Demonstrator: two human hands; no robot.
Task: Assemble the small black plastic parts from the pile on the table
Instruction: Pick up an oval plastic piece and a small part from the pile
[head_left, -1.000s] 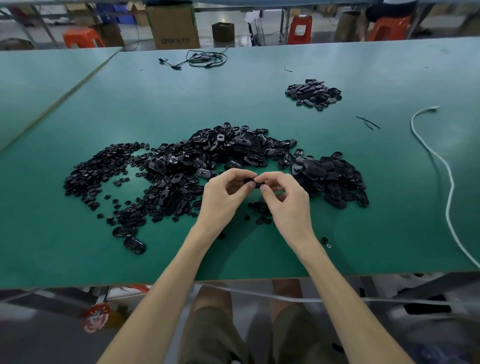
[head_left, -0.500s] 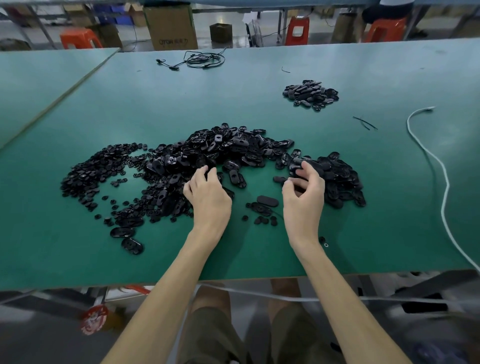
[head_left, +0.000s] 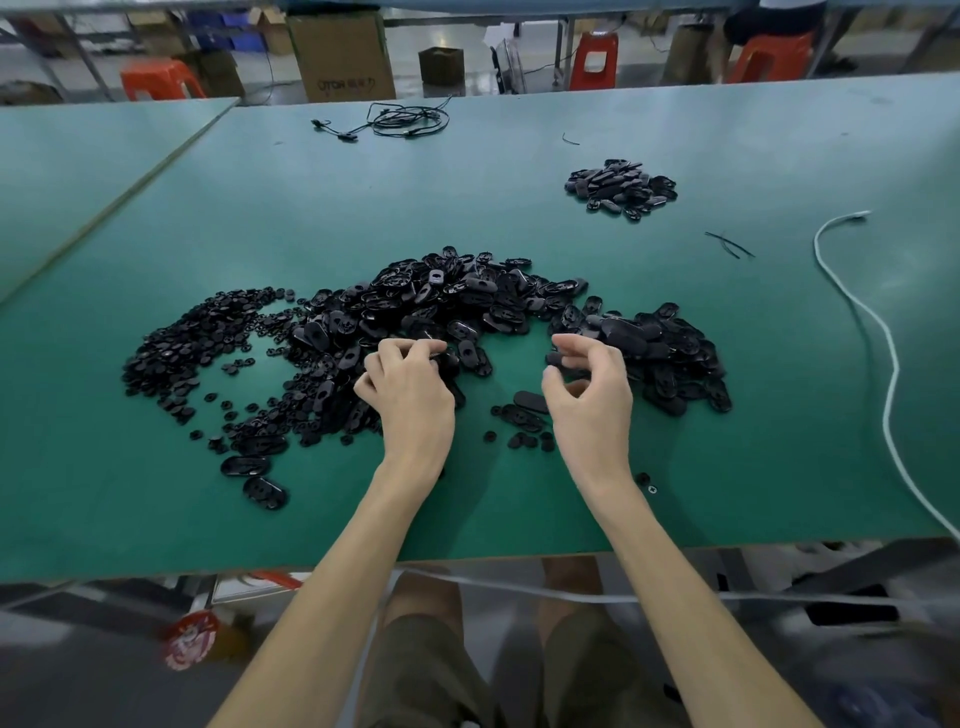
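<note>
A broad pile of black oval shells (head_left: 467, 301) lies mid-table, with small round black pieces (head_left: 192, 343) spread to its left and more ovals (head_left: 670, 353) heaped to its right. My left hand (head_left: 410, 400) sits at the pile's near edge, fingers curled on a black part (head_left: 445, 361) there. My right hand (head_left: 587, 405) is lifted just left of the right heap and pinches a small black oval part (head_left: 557, 358) between thumb and fingertips. A loose oval part (head_left: 530, 401) and a few round pieces lie on the green table (head_left: 519, 499) between my hands.
A separate smaller heap of black parts (head_left: 621, 189) sits far right. A white cord (head_left: 888, 343) snakes along the right side, black ties (head_left: 730, 244) lie near it, and a coiled black cable (head_left: 405, 119) lies at the far edge. Two ovals (head_left: 254, 475) lie near left.
My hands held one part together before my chest, then parted and reached into the piles. Now the right hand has lifted with an oval part and the left fingers have curled at the pile.
</note>
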